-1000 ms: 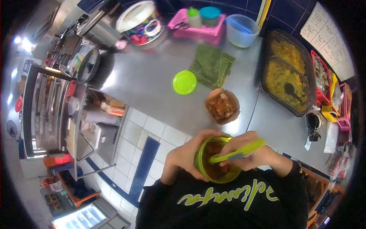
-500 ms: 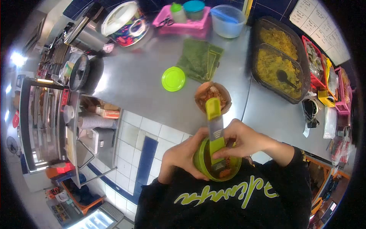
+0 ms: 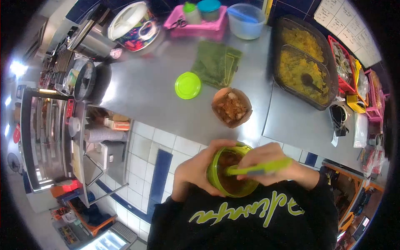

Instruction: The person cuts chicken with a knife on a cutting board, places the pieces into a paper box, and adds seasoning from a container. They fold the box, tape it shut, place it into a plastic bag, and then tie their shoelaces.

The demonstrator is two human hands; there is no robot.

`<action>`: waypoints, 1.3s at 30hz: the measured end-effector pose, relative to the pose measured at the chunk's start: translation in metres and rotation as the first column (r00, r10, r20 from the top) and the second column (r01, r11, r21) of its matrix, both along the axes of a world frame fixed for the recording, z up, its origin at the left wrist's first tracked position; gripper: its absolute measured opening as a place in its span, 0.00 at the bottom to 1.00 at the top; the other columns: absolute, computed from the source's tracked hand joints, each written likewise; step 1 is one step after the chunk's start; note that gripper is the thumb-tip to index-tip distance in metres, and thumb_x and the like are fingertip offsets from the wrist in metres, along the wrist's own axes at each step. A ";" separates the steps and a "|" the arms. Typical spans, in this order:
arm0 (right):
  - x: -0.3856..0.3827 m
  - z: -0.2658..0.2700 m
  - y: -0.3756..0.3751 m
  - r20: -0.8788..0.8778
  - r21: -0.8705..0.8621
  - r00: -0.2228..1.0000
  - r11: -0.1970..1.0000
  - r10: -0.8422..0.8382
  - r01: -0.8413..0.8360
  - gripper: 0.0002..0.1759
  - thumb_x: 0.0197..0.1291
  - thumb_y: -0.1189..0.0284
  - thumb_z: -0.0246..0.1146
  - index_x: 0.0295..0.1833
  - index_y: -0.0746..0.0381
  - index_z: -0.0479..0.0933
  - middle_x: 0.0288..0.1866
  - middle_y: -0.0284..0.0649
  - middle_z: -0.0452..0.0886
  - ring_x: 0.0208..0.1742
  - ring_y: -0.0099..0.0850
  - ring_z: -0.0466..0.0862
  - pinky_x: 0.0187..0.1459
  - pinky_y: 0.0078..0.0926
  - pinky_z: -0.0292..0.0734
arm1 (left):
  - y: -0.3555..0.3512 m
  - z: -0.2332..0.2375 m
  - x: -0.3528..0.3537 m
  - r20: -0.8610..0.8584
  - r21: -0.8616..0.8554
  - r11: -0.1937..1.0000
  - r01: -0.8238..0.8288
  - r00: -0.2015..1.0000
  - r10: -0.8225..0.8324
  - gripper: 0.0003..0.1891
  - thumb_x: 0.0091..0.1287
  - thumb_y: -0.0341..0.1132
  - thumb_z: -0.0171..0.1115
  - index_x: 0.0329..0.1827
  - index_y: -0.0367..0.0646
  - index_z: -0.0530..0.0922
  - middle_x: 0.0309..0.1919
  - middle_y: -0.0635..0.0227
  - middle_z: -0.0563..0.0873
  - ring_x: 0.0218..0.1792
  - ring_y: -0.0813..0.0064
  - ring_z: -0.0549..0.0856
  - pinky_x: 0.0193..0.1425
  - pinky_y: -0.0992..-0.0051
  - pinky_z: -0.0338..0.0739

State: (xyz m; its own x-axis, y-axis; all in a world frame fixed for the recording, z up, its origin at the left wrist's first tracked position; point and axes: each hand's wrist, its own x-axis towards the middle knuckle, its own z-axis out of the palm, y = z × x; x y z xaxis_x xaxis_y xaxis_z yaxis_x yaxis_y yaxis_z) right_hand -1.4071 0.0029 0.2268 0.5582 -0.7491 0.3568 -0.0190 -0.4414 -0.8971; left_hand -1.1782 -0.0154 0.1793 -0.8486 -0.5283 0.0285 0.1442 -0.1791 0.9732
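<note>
My left hand (image 3: 193, 171) is wrapped round the side of a translucent green tub (image 3: 239, 190), held tilted close to my body. Reddish-brown powder shows inside it. With its fingers closed on a green and grey measuring spoon (image 3: 273, 167), my right hand (image 3: 268, 156) is at the tub's mouth. The spoon lies sideways, one end inside the tub and the other pointing right. Beyond the hands, an open brown paper food box (image 3: 246, 118) stands on the counter, holding food dusted with brown. A round green lid (image 3: 188, 86) lies to its upper left.
On the steel counter (image 3: 154, 79) lies a folded green cloth (image 3: 216, 62). A pink tray (image 3: 196, 29) with bottles and a clear tub (image 3: 246, 25) stand behind it. At right is a dark divided tray (image 3: 278, 73) of yellow rice with a black spoon (image 3: 310, 81).
The measuring spoon has turned from upright over the food box to sideways, its end now down in the tub. My right hand has shifted slightly right; my left hand keeps its hold.
</note>
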 end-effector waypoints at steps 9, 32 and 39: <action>-0.001 0.013 -0.008 -0.003 0.055 0.972 0.971 0.235 -0.235 0.14 0.42 0.80 0.69 0.39 0.67 0.78 0.30 0.43 0.81 0.30 0.38 0.83 0.31 0.28 0.79 | 0.003 0.001 -0.002 0.042 0.034 0.999 0.005 0.999 -0.007 0.59 0.33 0.37 0.82 0.67 0.41 0.49 0.60 0.54 0.67 0.62 0.61 0.70 0.68 0.65 0.62; -0.006 -0.012 0.001 0.113 0.182 0.993 0.982 0.033 -0.054 0.08 0.48 0.75 0.71 0.34 0.66 0.81 0.29 0.41 0.83 0.26 0.28 0.83 0.29 0.19 0.76 | -0.006 -0.011 -0.001 0.008 0.033 0.999 0.026 1.000 -0.026 0.59 0.33 0.38 0.82 0.67 0.40 0.49 0.63 0.56 0.63 0.64 0.63 0.66 0.68 0.66 0.61; 0.004 -0.026 -0.007 0.154 0.839 0.866 0.526 -0.475 0.139 0.10 0.59 0.77 0.62 0.44 0.71 0.76 0.36 0.44 0.83 0.34 0.30 0.85 0.30 0.24 0.85 | -0.007 -0.016 0.017 0.033 -0.040 0.992 -0.118 0.992 0.120 0.59 0.33 0.36 0.82 0.67 0.42 0.49 0.63 0.55 0.63 0.65 0.63 0.66 0.69 0.66 0.60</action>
State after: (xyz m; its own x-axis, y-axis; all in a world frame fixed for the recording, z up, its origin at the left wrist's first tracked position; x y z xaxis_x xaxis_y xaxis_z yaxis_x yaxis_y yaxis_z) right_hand -1.4030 -0.0044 0.2010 0.2077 -0.9111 -0.3560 0.3525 0.4092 -0.8416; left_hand -1.1613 -0.0227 0.1631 -0.7805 -0.6248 0.0211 0.1276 -0.1261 0.9838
